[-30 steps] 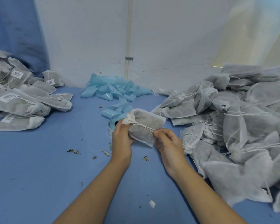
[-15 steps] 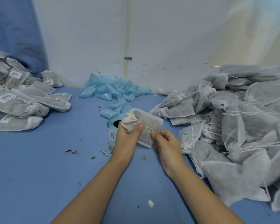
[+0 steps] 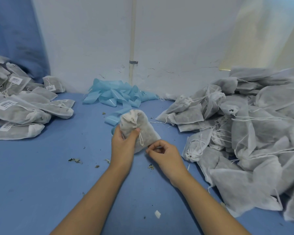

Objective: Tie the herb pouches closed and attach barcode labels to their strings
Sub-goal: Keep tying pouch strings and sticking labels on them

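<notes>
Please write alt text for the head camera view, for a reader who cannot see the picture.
Over a blue table, the left hand grips a grey mesh herb pouch while the right hand pinches its white drawstring. Labelled pouches lie at left, unlabelled pouches at right, crumpled blue label backing behind.

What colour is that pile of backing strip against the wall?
Light blue. The backing strip shows clearly in the head view.
</notes>
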Motion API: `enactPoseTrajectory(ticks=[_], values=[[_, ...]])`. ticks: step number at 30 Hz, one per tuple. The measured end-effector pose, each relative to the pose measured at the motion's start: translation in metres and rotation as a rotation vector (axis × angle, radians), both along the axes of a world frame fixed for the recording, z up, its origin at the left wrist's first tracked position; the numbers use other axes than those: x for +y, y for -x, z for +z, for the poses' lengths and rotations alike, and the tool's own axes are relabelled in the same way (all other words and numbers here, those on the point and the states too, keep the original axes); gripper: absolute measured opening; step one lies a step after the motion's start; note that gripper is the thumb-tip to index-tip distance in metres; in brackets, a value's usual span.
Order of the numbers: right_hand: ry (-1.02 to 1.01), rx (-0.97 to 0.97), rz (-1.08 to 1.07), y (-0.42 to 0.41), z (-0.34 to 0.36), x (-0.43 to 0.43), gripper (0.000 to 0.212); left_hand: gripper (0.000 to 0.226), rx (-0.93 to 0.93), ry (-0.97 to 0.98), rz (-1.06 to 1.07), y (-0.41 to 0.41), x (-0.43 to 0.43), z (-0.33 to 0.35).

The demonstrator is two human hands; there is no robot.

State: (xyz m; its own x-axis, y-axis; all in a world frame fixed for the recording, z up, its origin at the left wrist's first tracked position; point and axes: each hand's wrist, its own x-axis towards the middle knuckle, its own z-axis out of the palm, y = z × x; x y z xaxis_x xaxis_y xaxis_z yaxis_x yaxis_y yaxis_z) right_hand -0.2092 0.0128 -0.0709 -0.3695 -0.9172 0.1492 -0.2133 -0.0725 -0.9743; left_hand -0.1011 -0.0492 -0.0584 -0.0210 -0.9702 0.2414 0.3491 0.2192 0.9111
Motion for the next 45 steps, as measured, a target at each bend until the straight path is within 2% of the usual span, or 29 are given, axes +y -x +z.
enactPoseTrajectory(ticks=[3, 6, 8, 10, 12, 15, 17, 19, 22, 25, 27, 31, 38, 45], values=[[-0.014, 0.086, -0.034, 0.000, -0.001, -0.002, 0.011, 0.024, -0.120, 0.134, 0.022, -0.012, 0.000, 0.002], [-0.035, 0.154, -0.061, -0.001, -0.002, -0.004, 0.012, 0.012, -0.359, 0.249, -0.001, -0.028, 0.002, -0.001], [-0.052, 0.170, -0.085, -0.003, -0.002, -0.006, 0.012, 0.017, -0.555, 0.333, 0.012, -0.039, 0.001, -0.006], [-0.078, 0.194, -0.120, -0.005, -0.001, -0.009, 0.014, 0.018, -0.711, 0.330, 0.076, -0.044, -0.003, -0.010], [-0.141, 0.337, -0.163, -0.007, 0.000, -0.013, 0.034, 0.018, -0.761, 0.240, 0.144, -0.045, -0.008, -0.012], [-0.220, 0.704, -0.177, -0.015, 0.002, -0.018, 0.063, 0.027, -0.770, 0.208, 0.152, -0.043, -0.008, -0.012], [-0.239, 0.947, -0.163, -0.022, 0.002, -0.023, 0.065, 0.034, -0.777, 0.210, 0.156, -0.043, -0.007, -0.012], [-0.262, 1.028, -0.170, -0.027, 0.001, -0.025, 0.058, 0.031, -0.795, 0.214, 0.179, -0.043, -0.006, -0.011], [-0.231, 0.977, -0.210, -0.027, 0.001, -0.022, 0.042, 0.032, -0.869, 0.212, 0.227, -0.040, -0.006, -0.011], [-0.163, 0.810, -0.321, -0.022, 0.004, -0.019, 0.017, 0.030, -0.958, 0.210, 0.276, -0.039, -0.004, -0.011], [-0.154, 0.716, -0.374, -0.017, 0.004, -0.018, 0.010, 0.026, -1.048, 0.232, 0.294, -0.037, -0.002, -0.009], [-0.118, 0.624, -0.430, -0.008, 0.003, -0.017, 0.006, 0.042, -1.168, 0.202, 0.280, -0.037, -0.004, -0.009], [-0.051, 0.589, -0.451, -0.008, 0.000, -0.018, 0.008, 0.038, -1.046, 0.133, 0.229, -0.042, -0.008, -0.013], [0.004, 0.531, -0.459, -0.006, -0.003, -0.017, 0.011, 0.025, -1.039, 0.324, 0.073, -0.042, -0.007, -0.014]])
